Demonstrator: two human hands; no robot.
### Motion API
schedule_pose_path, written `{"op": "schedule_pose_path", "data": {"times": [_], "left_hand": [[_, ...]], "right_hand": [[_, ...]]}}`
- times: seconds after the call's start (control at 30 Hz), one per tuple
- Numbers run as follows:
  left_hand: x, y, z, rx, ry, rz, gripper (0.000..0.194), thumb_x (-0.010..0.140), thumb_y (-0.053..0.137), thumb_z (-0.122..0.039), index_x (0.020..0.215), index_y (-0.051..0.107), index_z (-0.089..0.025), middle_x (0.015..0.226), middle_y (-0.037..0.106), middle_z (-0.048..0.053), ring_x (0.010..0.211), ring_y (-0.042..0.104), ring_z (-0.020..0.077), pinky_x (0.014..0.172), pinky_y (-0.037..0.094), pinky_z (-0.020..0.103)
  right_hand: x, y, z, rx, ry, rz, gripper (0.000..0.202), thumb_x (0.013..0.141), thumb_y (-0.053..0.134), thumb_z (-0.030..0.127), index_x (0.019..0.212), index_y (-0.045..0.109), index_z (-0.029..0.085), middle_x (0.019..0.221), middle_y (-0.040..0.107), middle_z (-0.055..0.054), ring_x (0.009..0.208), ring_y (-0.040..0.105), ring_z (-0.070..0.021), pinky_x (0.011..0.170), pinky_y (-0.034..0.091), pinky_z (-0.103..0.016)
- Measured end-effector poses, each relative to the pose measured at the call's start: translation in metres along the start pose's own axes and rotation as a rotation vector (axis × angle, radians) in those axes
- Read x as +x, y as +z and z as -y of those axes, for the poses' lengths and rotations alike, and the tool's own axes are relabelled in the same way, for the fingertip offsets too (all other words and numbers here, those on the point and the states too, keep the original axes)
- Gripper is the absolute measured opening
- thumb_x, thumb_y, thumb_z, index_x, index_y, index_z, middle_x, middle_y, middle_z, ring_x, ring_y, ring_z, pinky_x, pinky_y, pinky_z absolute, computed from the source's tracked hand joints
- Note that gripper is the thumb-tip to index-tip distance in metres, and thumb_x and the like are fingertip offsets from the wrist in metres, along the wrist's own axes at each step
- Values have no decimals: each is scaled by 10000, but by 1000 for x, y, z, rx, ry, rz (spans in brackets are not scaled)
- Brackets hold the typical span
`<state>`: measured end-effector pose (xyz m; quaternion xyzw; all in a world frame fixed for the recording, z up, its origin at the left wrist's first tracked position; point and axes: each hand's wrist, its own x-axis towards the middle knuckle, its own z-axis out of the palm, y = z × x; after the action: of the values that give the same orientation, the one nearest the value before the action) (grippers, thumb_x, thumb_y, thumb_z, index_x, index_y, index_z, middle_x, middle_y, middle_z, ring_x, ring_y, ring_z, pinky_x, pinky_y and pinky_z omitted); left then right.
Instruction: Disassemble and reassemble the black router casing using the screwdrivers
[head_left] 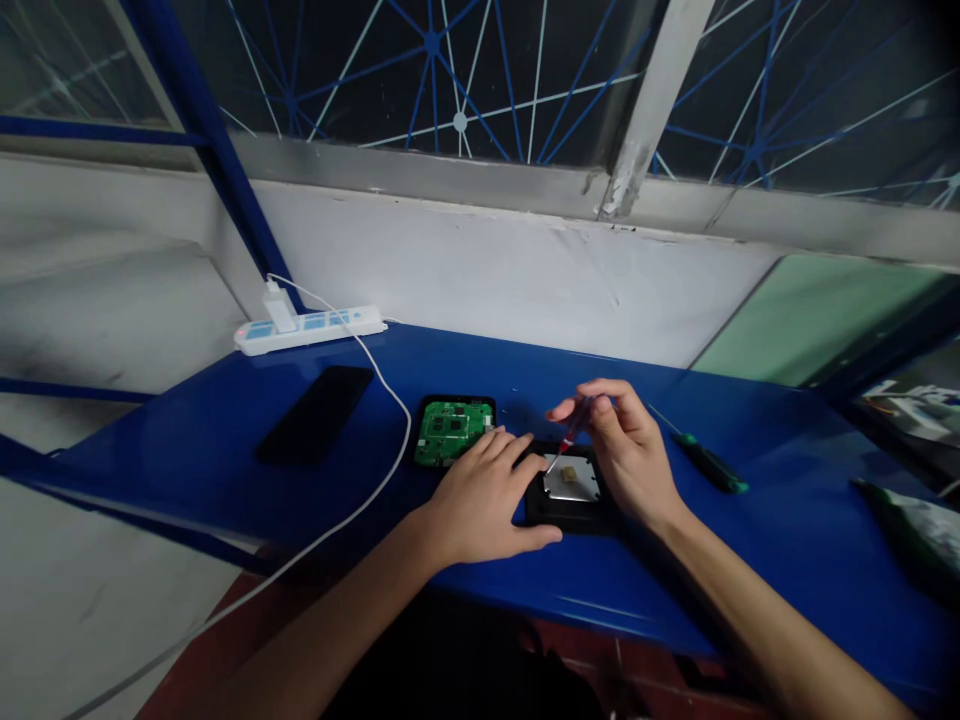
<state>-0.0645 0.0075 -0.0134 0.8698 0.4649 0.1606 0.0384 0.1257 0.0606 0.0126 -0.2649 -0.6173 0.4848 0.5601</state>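
My right hand (626, 440) pinches a slim red screwdriver (571, 437), tilted with its tip down at the upper left corner of a silver metal plate (577, 487). That plate lies in a black plastic housing (555, 518) and carries a small tan pad (568, 474). Fingers spread, my left hand (487, 500) rests against the left side of the housing, with a fingertip close to the screwdriver tip. Just left of the housing lies a black case with a green circuit board (454, 430), partly covered by my left fingers.
A second screwdriver (709, 460) with a dark green handle lies to the right. On the left are a black phone-like slab (315, 415) and a white power strip (311, 330). A white cable (386, 380) runs across the blue table (225, 450). A dark bag-like object (911, 540) sits far right.
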Motion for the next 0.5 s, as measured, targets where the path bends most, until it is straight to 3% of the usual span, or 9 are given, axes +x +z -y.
{"op": "schedule_pose_path", "data": {"times": [0.1,0.23,0.4,0.5], "left_hand": [[1,-1,0,1,2,-1,696,817,628,-700,1299,566,-201,1449,529,142,1383,432,397,1178,289,562],[1,0,0,-7,16,-10,677,822,627,-696,1277,575,-197,1444,533,146,1389,422,402,1172,296,560],[1,2,1,-10,18,-33,682,817,622,-703,1281,566,-207,1434,541,132,1378,436,394,1173,293,564],[0,2,0,-8,14,-35,670,820,623,-698,1276,570,-210,1421,553,122,1370,448,387,1179,289,555]], "right_hand": [[-1,4,3,31,2,-1,165,989,544,418,1052,627,288,1000,725,-17,903,713,-178,724,553,-323],[-1,4,6,-2,-37,-26,114,878,722,349,941,654,282,911,647,22,819,685,-148,643,543,-277],[-2,5,4,-55,0,-5,208,987,542,405,1149,621,300,991,731,-26,880,715,-185,750,579,-364],[-4,8,4,-18,14,7,231,995,511,444,1146,619,307,1103,719,-43,957,718,-195,768,585,-364]]}}
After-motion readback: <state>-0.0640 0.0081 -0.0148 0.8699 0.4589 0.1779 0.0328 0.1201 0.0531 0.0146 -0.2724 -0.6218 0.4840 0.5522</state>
